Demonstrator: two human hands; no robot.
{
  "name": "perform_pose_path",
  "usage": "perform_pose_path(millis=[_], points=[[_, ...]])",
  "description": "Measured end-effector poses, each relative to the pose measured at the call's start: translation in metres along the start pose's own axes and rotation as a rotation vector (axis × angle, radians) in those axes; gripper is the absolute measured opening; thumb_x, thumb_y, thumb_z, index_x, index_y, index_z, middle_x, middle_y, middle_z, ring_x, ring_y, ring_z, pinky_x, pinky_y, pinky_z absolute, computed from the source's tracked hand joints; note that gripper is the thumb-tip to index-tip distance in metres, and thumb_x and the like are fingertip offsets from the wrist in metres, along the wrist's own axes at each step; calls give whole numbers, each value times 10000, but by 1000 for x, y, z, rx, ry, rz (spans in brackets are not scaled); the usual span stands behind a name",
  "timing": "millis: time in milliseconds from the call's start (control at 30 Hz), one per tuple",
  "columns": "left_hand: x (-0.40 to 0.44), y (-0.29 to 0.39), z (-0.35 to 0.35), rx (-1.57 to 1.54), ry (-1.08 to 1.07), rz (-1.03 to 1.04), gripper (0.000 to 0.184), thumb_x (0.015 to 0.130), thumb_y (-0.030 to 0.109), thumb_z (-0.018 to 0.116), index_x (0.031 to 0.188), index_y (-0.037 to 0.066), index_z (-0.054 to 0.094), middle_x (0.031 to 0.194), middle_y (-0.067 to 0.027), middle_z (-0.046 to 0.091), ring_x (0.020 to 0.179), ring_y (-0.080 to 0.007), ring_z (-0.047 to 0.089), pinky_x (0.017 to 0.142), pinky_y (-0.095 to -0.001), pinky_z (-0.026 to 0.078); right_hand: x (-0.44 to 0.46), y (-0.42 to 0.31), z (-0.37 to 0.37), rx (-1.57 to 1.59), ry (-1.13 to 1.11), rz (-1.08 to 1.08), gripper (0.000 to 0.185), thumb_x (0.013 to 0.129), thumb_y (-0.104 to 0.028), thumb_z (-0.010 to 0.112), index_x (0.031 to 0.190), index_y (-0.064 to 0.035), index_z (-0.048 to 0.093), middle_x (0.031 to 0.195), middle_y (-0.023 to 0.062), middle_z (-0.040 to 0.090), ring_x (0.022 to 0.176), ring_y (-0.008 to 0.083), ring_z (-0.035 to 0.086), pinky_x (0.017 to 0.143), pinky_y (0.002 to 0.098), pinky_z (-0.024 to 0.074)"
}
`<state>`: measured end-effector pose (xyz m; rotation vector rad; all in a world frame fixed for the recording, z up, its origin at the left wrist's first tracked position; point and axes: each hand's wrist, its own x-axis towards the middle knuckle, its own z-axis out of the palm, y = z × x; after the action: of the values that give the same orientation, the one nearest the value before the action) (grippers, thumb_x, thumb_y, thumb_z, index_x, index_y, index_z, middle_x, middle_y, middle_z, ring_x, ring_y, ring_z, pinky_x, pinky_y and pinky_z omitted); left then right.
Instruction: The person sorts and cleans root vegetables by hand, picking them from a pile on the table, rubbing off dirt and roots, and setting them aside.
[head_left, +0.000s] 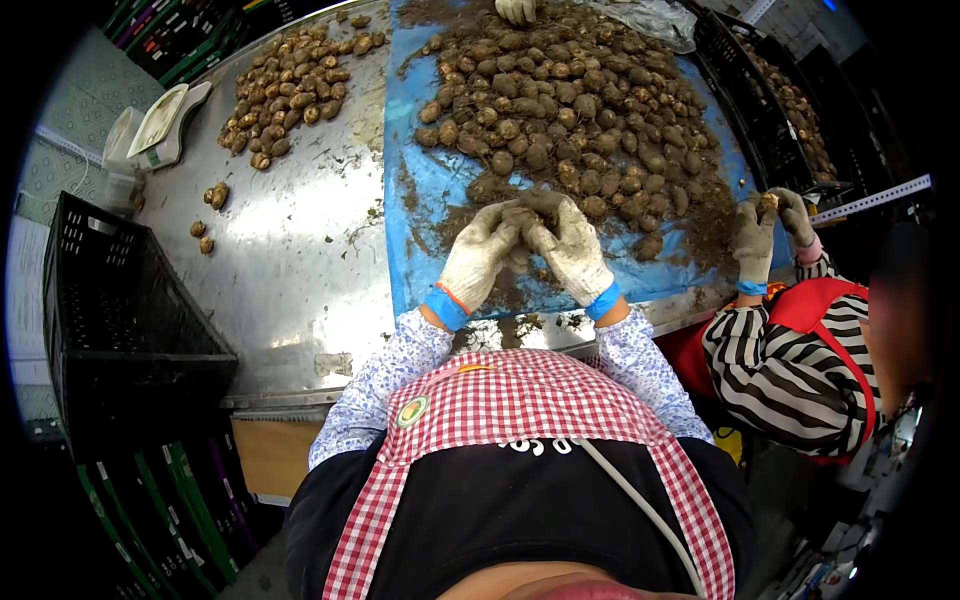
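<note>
My left hand and my right hand, both in soiled white gloves with blue bands at the wrists, meet over the near edge of the blue sheet. Their fingers are closed around a brown, hairy taro corm, partly hidden by the gloves. Just beyond them spreads a big heap of soil-covered taro corms, with loose roots and dirt around it. A smaller pile of cleaner-looking corms lies at the far left on the metal table.
A black crate stands at the left, near a white scale. At right, a co-worker's gloved hands hold a corm. Another person's glove shows at the far edge. Black crates line the right side.
</note>
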<state>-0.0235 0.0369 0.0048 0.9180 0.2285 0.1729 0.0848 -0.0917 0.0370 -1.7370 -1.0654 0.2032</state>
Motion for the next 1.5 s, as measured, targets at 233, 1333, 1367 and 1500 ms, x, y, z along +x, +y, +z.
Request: perform_pose_path(millis=[233,1333,1367,1500], points=[[12,4,9,627,223,343,427,973,248,561,1293,-22,473,1135,-109,611,895,-197,643,797,-274,534,23,-22,-1,-291,20,160,243,917,-207,547,1065,-19,594,1069,172,628,974,318,617,830,392,502],[-13,19,11,52,7,37,579,917,239,609,1370,-23,360,925,-105,629,588,-123,582,492,-230,495,0,18,0,231,43,454,291,940,-239,570,1086,12,575,974,141,634,879,191,620,712,324,549],[-11,11,5,-72,84,62,516,932,213,587,1338,-29,382,927,-104,632,587,-119,582,496,-238,496,-2,25,0,312,44,391,295,932,-222,580,1110,13,571,1007,133,632,886,195,622,725,332,551],[-7,-6,-12,-51,41,7,431,989,233,499,1334,-9,407,1028,-109,608,771,-151,611,610,-276,528,-6,-18,6,272,-37,250,268,876,-147,643,1099,-3,607,1154,138,611,989,192,624,788,318,527]])
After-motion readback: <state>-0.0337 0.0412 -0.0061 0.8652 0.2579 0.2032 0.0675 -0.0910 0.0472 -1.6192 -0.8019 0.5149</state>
